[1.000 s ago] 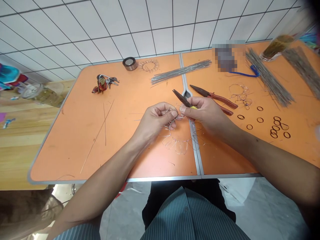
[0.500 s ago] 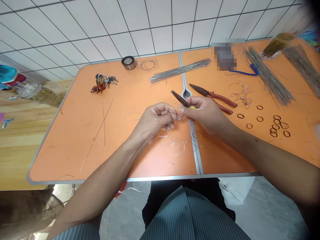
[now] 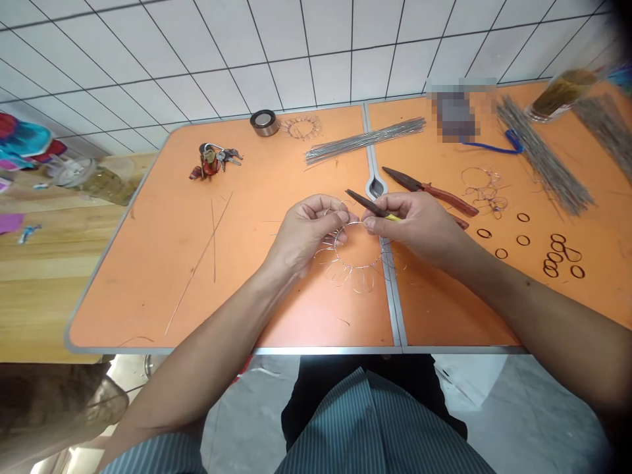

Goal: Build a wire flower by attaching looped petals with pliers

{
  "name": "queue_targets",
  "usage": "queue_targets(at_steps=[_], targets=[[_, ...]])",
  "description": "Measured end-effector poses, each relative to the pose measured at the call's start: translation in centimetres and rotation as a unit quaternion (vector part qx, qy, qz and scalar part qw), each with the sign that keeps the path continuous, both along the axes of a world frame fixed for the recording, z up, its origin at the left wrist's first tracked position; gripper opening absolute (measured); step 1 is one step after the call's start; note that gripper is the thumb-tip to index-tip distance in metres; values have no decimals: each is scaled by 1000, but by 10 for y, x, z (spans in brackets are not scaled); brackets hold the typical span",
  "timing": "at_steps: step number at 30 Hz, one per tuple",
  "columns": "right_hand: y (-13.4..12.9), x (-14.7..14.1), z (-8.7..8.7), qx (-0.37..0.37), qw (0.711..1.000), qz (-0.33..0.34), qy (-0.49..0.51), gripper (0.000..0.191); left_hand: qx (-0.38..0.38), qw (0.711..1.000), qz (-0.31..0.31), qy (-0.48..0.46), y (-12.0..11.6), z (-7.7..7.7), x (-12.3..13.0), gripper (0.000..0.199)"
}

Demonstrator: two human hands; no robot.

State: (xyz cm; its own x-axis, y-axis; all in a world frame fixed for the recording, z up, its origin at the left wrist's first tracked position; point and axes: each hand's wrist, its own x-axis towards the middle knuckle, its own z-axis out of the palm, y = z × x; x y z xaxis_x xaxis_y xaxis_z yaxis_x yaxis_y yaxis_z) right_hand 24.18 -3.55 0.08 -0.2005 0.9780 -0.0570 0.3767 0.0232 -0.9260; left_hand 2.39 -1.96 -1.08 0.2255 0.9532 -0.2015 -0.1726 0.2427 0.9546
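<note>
A thin wire ring (image 3: 363, 266) with looped petals around its rim hangs just over the orange table, between my hands. My left hand (image 3: 309, 230) is closed, its thumb and fingers pinching the ring's upper left side. Tucked in my right hand (image 3: 419, 220) are dark-jawed pliers (image 3: 364, 200) with a bit of yellow handle showing; their tips point up and left. My right thumb and forefinger also come together at the ring's top right edge. The rest of the handles is hidden by my palm.
Red-handled pliers (image 3: 444, 195) lie beyond my right hand. Bundles of wire (image 3: 365, 139) and a roll of tape (image 3: 264, 123) are at the back, keys (image 3: 212, 161) at the left. Several dark rings (image 3: 557, 253) lie right, near a tilted-looking cup (image 3: 560, 95).
The view has shifted slightly. My hands have drawn a little apart at the top of the wire ring, which shows more of its round outline. Both hands keep their holds.
</note>
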Motion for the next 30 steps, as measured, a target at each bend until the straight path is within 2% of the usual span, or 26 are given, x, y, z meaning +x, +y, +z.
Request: queue_targets(at_steps=[9, 19, 25, 30], targets=[[0, -3, -2, -6, 1000, 2, 23, 12, 17, 1000, -10, 14, 0, -7, -3, 44], [-3, -7, 2, 7, 1000, 22, -9, 14, 74, 997, 0, 13, -1, -8, -1, 39], [0, 4, 12, 83, 993, 31, -83, 22, 105, 993, 37, 45, -1, -2, -4, 35], [4, 19, 15, 178, 960, 60, -209, 25, 132, 987, 60, 68, 1, 2, -6, 38]])
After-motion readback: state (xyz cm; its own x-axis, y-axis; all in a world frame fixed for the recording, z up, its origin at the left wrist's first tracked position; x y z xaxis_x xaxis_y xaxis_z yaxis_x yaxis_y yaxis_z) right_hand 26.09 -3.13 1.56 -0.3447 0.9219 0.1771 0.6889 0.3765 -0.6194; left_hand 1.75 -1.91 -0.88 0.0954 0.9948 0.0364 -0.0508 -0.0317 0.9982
